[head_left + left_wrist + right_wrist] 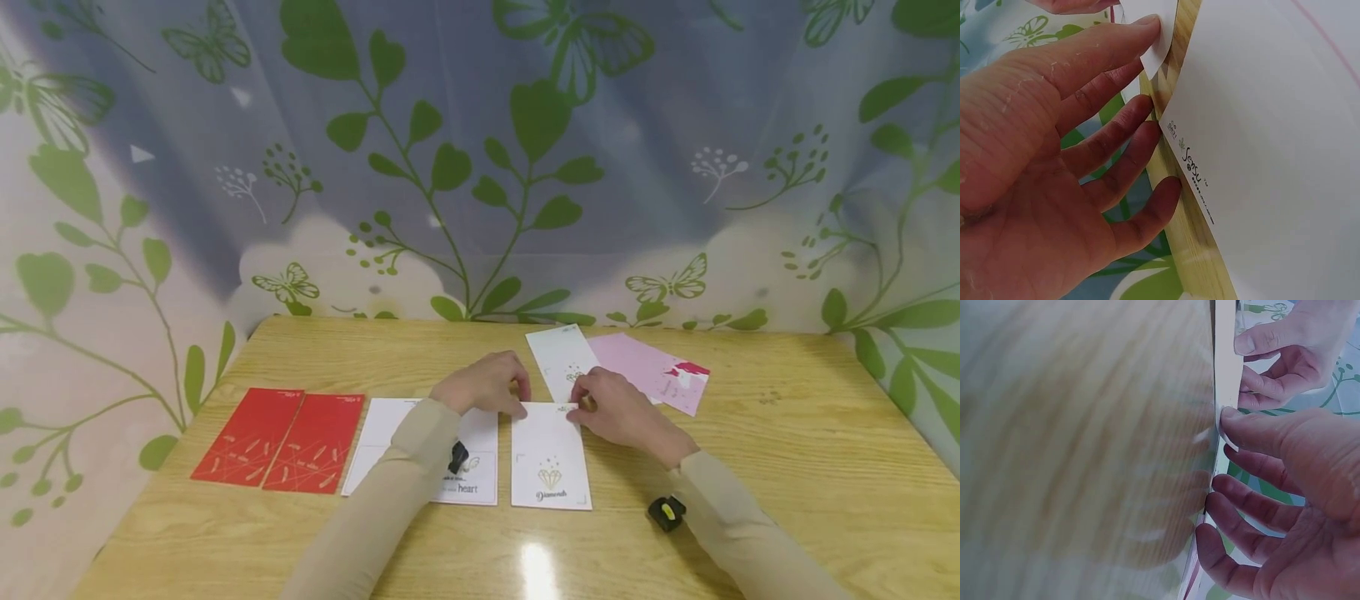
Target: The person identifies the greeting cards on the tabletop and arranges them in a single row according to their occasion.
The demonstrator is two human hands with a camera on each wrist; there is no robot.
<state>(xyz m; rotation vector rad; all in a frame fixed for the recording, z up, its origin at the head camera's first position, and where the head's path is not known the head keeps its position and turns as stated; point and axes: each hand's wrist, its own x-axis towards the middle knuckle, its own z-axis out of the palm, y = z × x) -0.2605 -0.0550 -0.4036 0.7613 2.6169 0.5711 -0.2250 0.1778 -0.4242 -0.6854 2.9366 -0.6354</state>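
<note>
White card (551, 450) with a printed diamond lies on the bench (810, 467), its top corners pinched between thumb and forefinger by the left hand (486, 385) and right hand (618, 410), other fingers loosely bent. Left of it sit a heart card (480, 437) and two red cards (315, 442); behind, a second diamond card (557, 358) overlaps a pink card (637, 367).

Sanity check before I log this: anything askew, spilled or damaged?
Mildly: beyond the right hand, a white card and a pink card lie slanted at different angles, whereas the red cards and front Diamonds card sit in a row. No spill or damage visible.
</note>
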